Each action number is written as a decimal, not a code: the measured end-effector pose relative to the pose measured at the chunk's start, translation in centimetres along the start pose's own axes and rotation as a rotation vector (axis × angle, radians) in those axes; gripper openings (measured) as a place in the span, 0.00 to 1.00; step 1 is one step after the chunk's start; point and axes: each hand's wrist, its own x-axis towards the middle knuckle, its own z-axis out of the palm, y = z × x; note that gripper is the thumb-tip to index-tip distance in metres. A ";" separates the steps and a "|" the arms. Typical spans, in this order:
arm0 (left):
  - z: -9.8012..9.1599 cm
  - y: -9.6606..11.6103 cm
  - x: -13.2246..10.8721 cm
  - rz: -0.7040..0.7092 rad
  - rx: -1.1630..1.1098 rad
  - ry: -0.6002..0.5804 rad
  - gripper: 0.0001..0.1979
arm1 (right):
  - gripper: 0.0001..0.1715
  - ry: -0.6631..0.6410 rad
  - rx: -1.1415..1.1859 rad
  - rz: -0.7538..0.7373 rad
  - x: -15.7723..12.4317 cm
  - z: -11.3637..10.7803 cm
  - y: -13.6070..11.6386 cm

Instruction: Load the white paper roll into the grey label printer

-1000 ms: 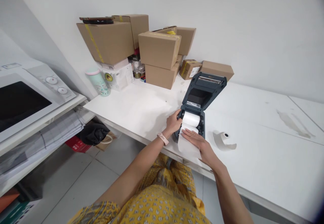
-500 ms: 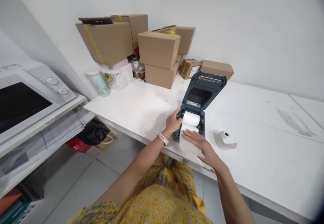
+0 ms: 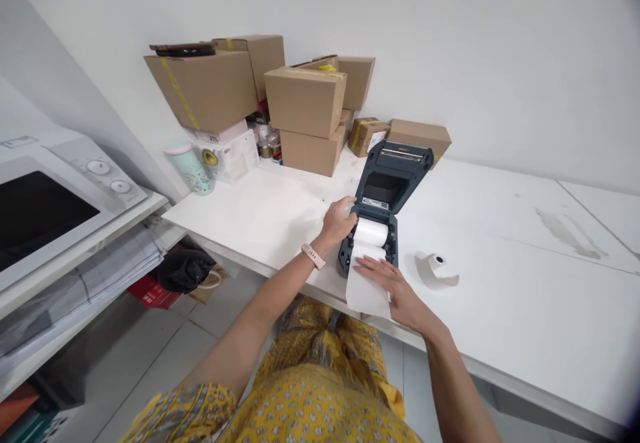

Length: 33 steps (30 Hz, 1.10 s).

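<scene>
Left hand (image 3: 339, 221), unclenched, slid up slate printer (image 3: 385, 188); right hand (image 3: 397, 289) flat on white paper (image 3: 366, 291).

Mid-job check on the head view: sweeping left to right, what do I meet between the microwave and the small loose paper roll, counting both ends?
Microwave, mint tumbler with pink lid, white box with avocado picture, left hand, open printer, small loose paper roll.

Seemingly no legible text, printer label (image 3: 375, 203) blurred

left hand (image 3: 339, 223) shifted up toward raised lid (image 3: 393, 179), paper strip (image 3: 367, 293) straighter
</scene>
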 end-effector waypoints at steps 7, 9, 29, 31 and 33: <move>1.9 -3.0 -5.5 -0.175 -0.388 -0.086 0.37 | 0.43 -0.143 0.151 0.002 -0.5 -2.7 0.1; 2.9 -3.5 -6.8 -0.253 -0.566 -0.111 0.38 | 0.39 -0.136 0.188 0.007 -0.6 -3.3 0.1; 2.7 -4.8 -8.6 -0.314 -0.789 -0.189 0.42 | 0.27 0.979 -0.046 0.227 14.4 -16.0 5.0; 2.4 -4.7 -8.6 -0.295 -0.800 -0.221 0.42 | 0.22 0.999 -0.050 0.164 11.9 -14.3 3.2; 2.1 -4.6 -8.6 -0.267 -0.814 -0.248 0.44 | 0.19 0.957 -0.050 0.076 9.2 -11.8 1.5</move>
